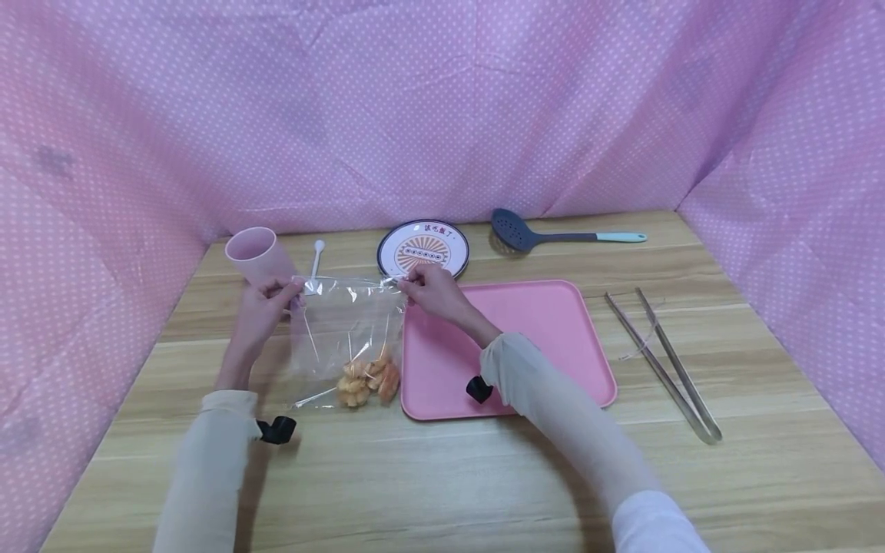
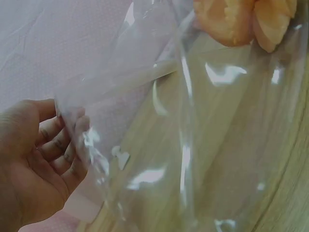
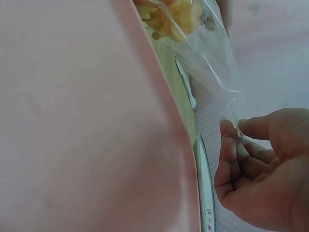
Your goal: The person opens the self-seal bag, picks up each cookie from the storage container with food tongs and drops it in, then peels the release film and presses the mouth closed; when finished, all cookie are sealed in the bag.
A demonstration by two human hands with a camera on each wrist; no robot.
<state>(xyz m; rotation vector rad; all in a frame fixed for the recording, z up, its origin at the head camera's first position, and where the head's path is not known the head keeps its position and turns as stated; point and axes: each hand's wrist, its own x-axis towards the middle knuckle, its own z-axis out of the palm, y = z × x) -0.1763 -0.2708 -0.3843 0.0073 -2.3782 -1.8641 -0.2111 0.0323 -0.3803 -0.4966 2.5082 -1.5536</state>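
Two hands hold a clear plastic bag [image 1: 349, 338] upright by its top corners, just above the wooden bench [image 1: 442, 468]. The left hand [image 1: 265, 311] pinches the left corner between thumb and curled fingers; the right hand [image 1: 432, 290] pinches the right corner the same way. The bag's top edge is stretched taut between them. A few orange-yellow food pieces [image 1: 369, 379] sit bunched at the bottom of the bag, which hangs just left of a pink tray [image 1: 553, 322] and may touch the bench there.

The step in hand looks like pulling the mouth of the bag open or straightening it. The next move would likely call for parting the two plastic layers at the top without letting either corner slip, since the film is thin and slick.

Behind the left hand stands a pink cup [image 1: 257, 256], with a small white spoon [image 1: 316, 257] lying beside it. A round patterned plate [image 1: 422, 248] lies behind the right hand. Farther right lie a grey slotted spoon [image 1: 515, 230] with a pale blue handle, and metal tongs [image 1: 667, 365] well apart from the tray. Pink dotted cloth [image 1: 442, 107] walls the bench on three sides.
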